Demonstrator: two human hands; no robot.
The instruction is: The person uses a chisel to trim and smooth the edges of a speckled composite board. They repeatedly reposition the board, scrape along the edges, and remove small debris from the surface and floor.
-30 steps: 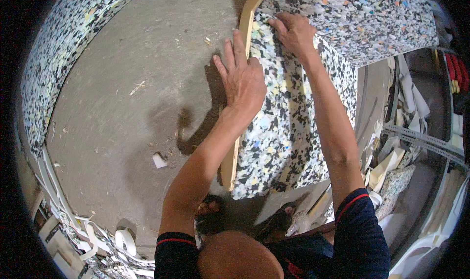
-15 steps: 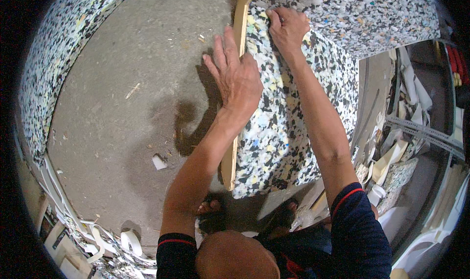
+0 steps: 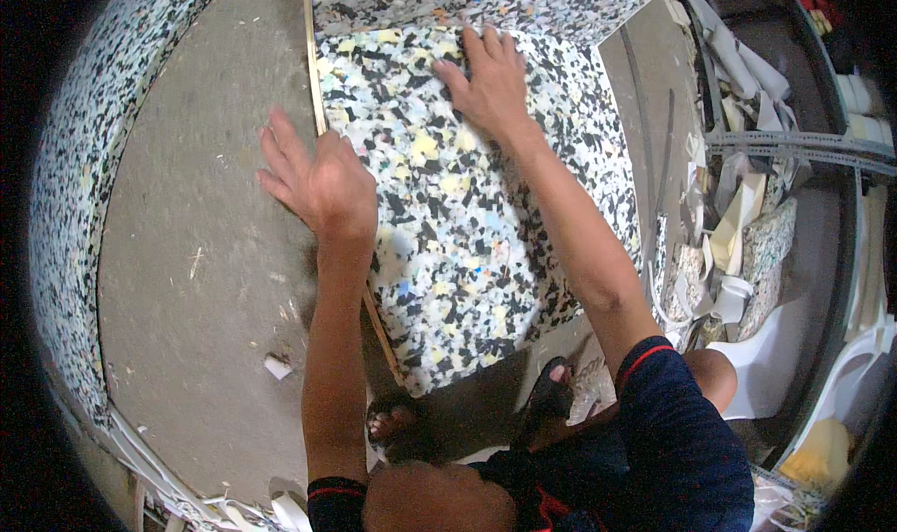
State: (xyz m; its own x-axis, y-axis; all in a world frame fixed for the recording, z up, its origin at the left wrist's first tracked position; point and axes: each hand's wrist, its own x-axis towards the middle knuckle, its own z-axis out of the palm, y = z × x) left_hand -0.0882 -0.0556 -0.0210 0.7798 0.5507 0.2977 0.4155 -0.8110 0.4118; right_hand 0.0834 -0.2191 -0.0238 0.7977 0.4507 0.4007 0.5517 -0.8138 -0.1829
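A seat-shaped piece covered in speckled black, white and yellow foam [image 3: 448, 252] stands in front of me, with a thin pale wooden edge [image 3: 311, 56] along its left side. At that edge is my left hand [image 3: 327, 184], its fingers stretched out past the side and slightly blurred. My right hand [image 3: 491, 88] lies spread on the foam near the back, where the sheet meets an upright foam-covered panel [image 3: 420, 0]. Neither hand holds a tool. The underside of the piece is hidden.
Another large speckled foam surface [image 3: 70, 214] curves along the left. A small white scrap [image 3: 277, 368] lies on the grey floor [image 3: 201, 205]. On the right, foam offcuts [image 3: 738, 224] are heaped by a dark metal frame [image 3: 846, 252]. My sandalled feet are below the piece.
My right hand has gone from bent fingers at the foam's back edge to spread fingers on its surface. The view has shifted, so the piece sits further left; my left hand stays by the wooden edge.
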